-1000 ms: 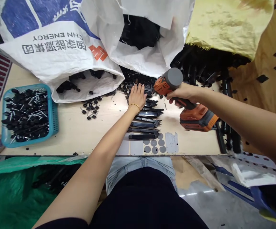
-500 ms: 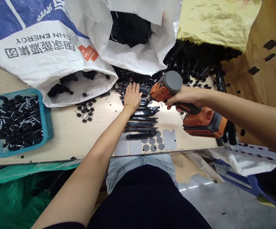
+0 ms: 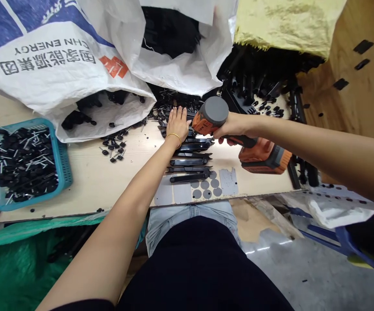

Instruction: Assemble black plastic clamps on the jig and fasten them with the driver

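Observation:
My left hand [image 3: 176, 122] lies flat, fingers stretched out, on a row of long black plastic parts [image 3: 190, 162] in the middle of the wooden table [image 3: 109, 181]. My right hand [image 3: 232, 127] grips the handle of an orange and grey cordless screwdriver [image 3: 228, 129]. The tool's nose points down at the black parts just right of my left hand. Loose black-headed screws [image 3: 114, 144] are scattered to the left.
A teal basket [image 3: 64, 170] full of black-headed screws stands at the left. White woven sacks [image 3: 77, 77] and a yellow sack [image 3: 284, 21] with black parts lie along the back. Grey stickers [image 3: 206, 188] mark the table's front edge. Green sheeting [image 3: 18, 259] hangs below.
The screwdriver has moved left and closer to my left hand. My left hand stays pressed on the black parts. The view has shifted slightly.

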Demonstrator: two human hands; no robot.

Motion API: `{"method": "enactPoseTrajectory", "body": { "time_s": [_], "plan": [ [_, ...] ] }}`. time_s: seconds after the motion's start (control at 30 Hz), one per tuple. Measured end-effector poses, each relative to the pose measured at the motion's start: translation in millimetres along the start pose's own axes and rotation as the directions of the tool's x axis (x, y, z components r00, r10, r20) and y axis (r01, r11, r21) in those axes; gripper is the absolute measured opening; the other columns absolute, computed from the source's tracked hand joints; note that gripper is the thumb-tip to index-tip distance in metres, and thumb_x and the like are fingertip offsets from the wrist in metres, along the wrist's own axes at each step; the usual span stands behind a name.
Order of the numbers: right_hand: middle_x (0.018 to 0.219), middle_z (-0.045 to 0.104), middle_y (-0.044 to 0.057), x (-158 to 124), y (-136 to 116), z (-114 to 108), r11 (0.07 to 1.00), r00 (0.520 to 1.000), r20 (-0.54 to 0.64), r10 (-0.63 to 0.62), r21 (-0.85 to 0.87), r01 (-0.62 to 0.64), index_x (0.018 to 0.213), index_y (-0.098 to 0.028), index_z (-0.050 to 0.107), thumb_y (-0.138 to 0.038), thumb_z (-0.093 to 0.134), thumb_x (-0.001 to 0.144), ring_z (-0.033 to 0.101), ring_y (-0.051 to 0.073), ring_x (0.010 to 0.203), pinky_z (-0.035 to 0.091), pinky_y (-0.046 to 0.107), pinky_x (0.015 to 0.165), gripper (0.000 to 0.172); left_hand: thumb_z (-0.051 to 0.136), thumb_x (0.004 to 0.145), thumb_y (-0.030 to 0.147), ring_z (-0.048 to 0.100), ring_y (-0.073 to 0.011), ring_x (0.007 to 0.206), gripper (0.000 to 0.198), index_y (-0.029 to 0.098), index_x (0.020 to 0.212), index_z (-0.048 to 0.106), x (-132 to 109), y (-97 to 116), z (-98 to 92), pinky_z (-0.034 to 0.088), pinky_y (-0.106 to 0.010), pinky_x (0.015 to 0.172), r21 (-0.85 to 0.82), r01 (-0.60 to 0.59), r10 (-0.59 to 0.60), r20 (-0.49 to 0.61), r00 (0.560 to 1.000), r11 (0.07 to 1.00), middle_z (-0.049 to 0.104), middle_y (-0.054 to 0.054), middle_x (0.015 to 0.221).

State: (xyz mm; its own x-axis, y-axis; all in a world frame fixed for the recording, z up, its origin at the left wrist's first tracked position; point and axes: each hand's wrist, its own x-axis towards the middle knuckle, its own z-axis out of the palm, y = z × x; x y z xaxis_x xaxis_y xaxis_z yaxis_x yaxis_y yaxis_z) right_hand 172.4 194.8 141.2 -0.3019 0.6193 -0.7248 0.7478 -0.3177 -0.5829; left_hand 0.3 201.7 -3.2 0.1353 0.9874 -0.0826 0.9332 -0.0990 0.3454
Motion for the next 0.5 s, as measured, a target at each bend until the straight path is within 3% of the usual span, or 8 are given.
{"method": "enactPoseTrajectory", "body": {
  "time_s": [0.1, 0.3, 0.5],
  "plan": [
    [0.061, 0.060, 0.004, -14.6, 8.5, 0.2, 1.000, 1.000, 0.017, 0.012, -0.007, -0.012, 0.081, -0.017, 0.063, -0.015, 0.078, 0.061, 0.052, 0.013, 0.045, 0.043, 0.025, 0.038, 0.026, 0.032, 0.094, 0.029, 0.017, -0.0254, 0.146, 0.059, 0.006, 0.148, 0.026, -8.8, 1.6, -2.0, 0.011, -0.042, 0.121, 0.004, -0.015, 0.015, 0.009, 1.000, 1.000, 0.021, -0.015, 0.157],
    [0.063, 0.061, 0.004, -43.3, 29.4, -4.0, 0.995, 0.995, 0.002, 0.097, 0.002, -0.097, 0.085, -0.017, 0.062, -0.019, 0.078, 0.063, 0.051, 0.011, 0.042, 0.043, 0.025, 0.035, 0.027, 0.034, 0.094, 0.033, 0.013, -0.0266, 0.147, 0.062, 0.008, 0.149, 0.022, -52.9, 12.8, -1.9, 0.010, -0.045, 0.120, 0.008, -0.002, 0.002, 0.002, 1.000, 1.000, 0.016, -0.014, 0.158],
    [0.066, 0.059, 0.002, -35.2, 38.9, -4.9, 0.996, 0.997, 0.077, -0.001, -0.083, 0.007, 0.091, -0.017, 0.064, -0.012, 0.077, 0.062, 0.055, 0.012, 0.050, 0.046, 0.022, 0.038, 0.032, 0.034, 0.094, 0.032, 0.012, -0.0291, 0.147, 0.061, 0.010, 0.150, 0.020, -58.9, 15.9, 4.4, 0.010, -0.048, 0.119, 0.023, 0.026, -0.027, 0.057, 0.998, 0.999, 0.011, -0.014, 0.159]
  ]
}}
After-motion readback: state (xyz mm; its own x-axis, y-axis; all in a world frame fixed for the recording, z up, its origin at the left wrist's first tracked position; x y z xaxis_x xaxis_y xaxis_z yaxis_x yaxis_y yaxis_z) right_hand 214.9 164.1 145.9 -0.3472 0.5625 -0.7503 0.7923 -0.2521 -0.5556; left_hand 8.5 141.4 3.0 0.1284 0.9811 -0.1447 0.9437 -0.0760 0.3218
